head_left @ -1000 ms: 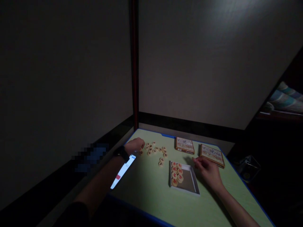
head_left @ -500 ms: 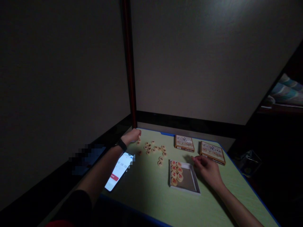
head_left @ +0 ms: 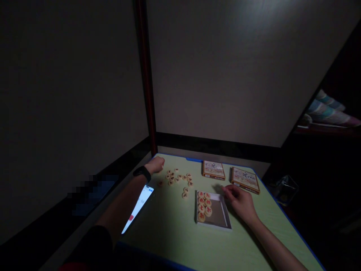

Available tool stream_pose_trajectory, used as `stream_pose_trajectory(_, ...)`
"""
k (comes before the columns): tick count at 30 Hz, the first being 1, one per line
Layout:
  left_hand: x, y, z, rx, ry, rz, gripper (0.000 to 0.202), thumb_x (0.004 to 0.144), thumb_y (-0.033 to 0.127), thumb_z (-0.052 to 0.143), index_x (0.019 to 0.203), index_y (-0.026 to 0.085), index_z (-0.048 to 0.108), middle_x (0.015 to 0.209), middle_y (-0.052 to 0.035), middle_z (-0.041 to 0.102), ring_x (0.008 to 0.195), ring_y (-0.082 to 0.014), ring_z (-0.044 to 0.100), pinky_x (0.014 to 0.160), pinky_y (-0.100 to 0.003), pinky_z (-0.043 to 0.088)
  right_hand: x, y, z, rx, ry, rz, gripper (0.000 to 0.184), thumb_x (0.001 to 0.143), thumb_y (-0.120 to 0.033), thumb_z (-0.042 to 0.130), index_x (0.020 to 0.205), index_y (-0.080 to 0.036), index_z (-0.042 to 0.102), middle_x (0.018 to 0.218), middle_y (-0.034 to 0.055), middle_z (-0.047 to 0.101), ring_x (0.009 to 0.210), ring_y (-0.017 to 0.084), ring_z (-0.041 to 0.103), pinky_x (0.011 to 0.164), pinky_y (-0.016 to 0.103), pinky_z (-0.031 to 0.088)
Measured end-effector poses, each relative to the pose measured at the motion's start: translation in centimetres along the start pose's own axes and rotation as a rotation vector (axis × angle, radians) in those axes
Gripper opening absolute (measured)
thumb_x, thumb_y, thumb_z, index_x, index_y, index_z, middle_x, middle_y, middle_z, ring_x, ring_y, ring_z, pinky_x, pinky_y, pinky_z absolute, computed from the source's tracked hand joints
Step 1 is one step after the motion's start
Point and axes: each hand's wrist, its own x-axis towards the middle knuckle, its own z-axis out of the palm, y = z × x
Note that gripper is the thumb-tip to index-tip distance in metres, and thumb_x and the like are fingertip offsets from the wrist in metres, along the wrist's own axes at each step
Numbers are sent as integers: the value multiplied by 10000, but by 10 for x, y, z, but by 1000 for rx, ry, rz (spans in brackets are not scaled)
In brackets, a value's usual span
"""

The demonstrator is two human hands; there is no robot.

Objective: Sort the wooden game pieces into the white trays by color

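Observation:
My left hand [head_left: 156, 165], with a dark watch on its wrist, is closed at the table's far left corner; the Chinese chess piece in its fingers is mostly hidden. Just right of it lie several loose round wooden Chinese chess pieces [head_left: 177, 180] with dark characters. My right hand [head_left: 239, 199] is pinched just beyond the right edge of a shallow open tray [head_left: 229, 222], and a blurred piece shows at its fingertips. Inside the tray, red-lettered pieces [head_left: 201, 208] stand in two columns along the left; its right part shows bare bottom.
Two flat printed boxes, one [head_left: 213, 170] at the back and another [head_left: 244, 180] to its right, lie on the pale green table [head_left: 169, 233]. A lit phone [head_left: 138, 209] lies under my left forearm. Walls close in behind and left; a bin-like object [head_left: 286, 190] stands right of the table.
The view has shifted slightly to the right. Pieces that lay under my left hand no longer show on the table there. My right hand stays beside the tray, whose contents look the same.

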Motion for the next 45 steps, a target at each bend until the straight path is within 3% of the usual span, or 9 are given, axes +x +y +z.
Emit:
stream_pose_trajectory(4,-6,15,-10,-15,79,34,198,787,59,536,897,124,687,974,-129,702,969,-229,652,849,-272,484,0,0,-2,-2,3,11,498,792,-680,532,714,-207,666,589,43,687,558,225,635,570,317,451)
stream_pose_trajectory(8,-28,60,-15,-82,186,165,232,899,131,460,992,140,673,1058,-116,694,1038,-225,630,959,-293,458,-1,-6,-4,31,37,6,504,802,-686,545,738,-204,676,622,49,695,569,218,628,569,314,466)
stream_pose_trajectory(13,-76,138,9,-460,421,525,221,915,177,550,1110,183,653,1105,-62,673,1013,-183,632,960,-292,489,-11,-29,-1,258,-36,-10,483,810,-640,620,941,-185,713,840,80,750,754,232,683,693,331,539)
stream_pose_trajectory(18,-105,179,34,-700,443,564,195,913,154,565,1069,203,672,1061,-38,696,991,-167,646,915,-284,518,-22,-43,13,627,-175,96,493,774,-598,714,1066,-201,705,906,71,762,776,224,699,727,358,572)
stream_pose_trajectory(25,-106,176,41,-859,441,534,191,853,118,628,994,214,715,985,-19,728,884,-149,667,835,-266,549,-23,-39,18,764,-181,166,446,722,-574,778,975,-210,735,824,49,755,677,195,668,684,347,560)
stream_pose_trajectory(31,-99,164,42,-957,466,370,200,781,91,698,943,209,712,955,-9,727,758,-130,652,725,-236,550,-21,-41,12,730,-153,190,470,712,-603,765,935,-204,660,679,38,706,647,213,653,661,353,524)
stream_pose_trajectory(35,-93,158,47,-871,513,303,212,823,88,637,993,206,684,986,-24,707,843,-150,655,803,-266,546,-22,-50,-2,470,-233,98,398,797,-591,650,792,-196,599,698,47,686,674,205,635,646,317,489)
stream_pose_trajectory(40,-96,158,58,-654,452,355,219,909,129,543,1091,204,638,1108,-55,671,984,-180,641,914,-302,511,-32,-62,-17,-43,-422,-107,128,814,-254,585,757,-187,678,775,46,702,739,196,626,695,293,455)
stream_pose_trajectory(45,-100,160,64,-519,372,374,227,972,209,483,1162,213,606,1193,-59,649,1015,-197,643,903,-311,513,-43,-65,-10,-287,-566,-73,208,738,-83,542,698,-200,709,696,21,721,647,168,625,631,253,399)
